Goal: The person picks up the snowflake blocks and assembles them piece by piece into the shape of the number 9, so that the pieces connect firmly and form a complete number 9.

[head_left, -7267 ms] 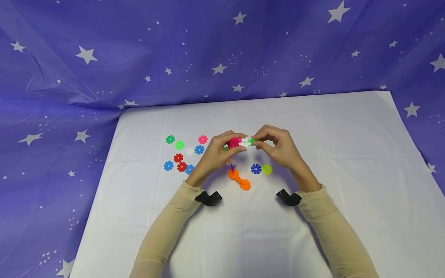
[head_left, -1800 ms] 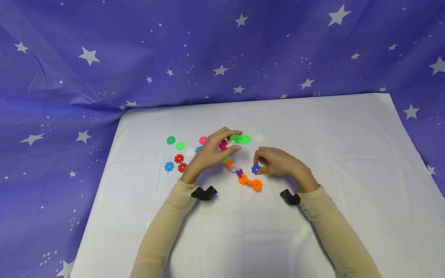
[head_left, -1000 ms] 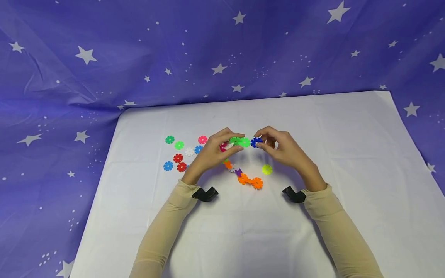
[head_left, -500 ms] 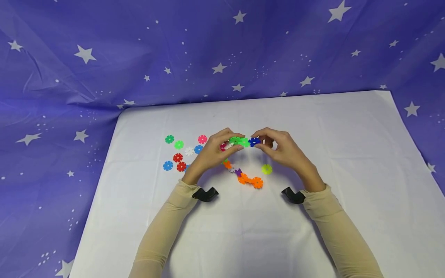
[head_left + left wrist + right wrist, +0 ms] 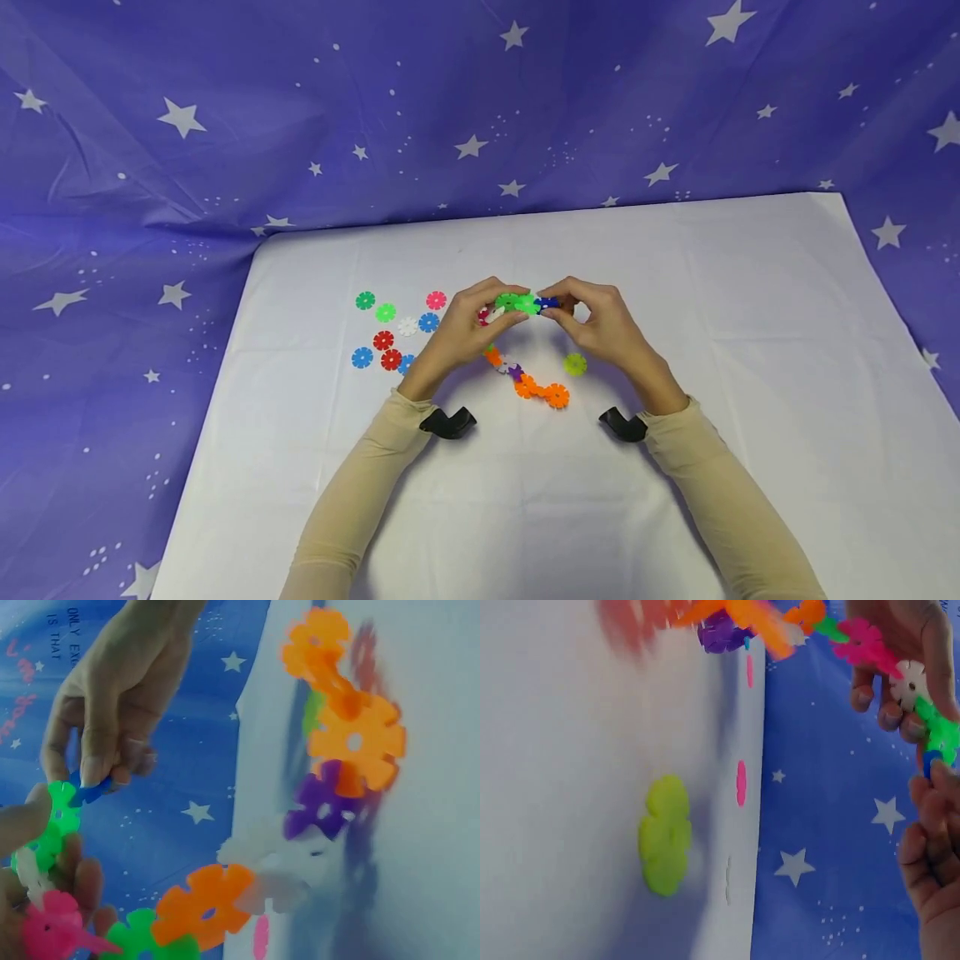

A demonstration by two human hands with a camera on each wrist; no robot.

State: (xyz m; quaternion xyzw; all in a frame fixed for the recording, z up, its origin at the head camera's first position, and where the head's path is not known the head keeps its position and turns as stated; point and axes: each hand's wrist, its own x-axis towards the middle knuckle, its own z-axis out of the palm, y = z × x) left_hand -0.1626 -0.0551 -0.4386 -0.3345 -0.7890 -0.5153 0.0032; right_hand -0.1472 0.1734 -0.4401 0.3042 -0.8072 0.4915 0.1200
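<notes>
Pinching the blue disc (image 5: pixel 547 306), the right hand (image 5: pixel 603 318) holds it against the right side of the light-green end disc (image 5: pixel 527 305) of the chain (image 5: pixel 516 372) gripped by the left hand (image 5: pixel 471 327).

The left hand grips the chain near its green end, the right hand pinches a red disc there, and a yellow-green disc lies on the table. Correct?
Not quite: the right hand pinches a blue disc, not red, as the head view shows. The left hand does grip the chain near its green end, and the yellow-green disc lies on the table.
</notes>
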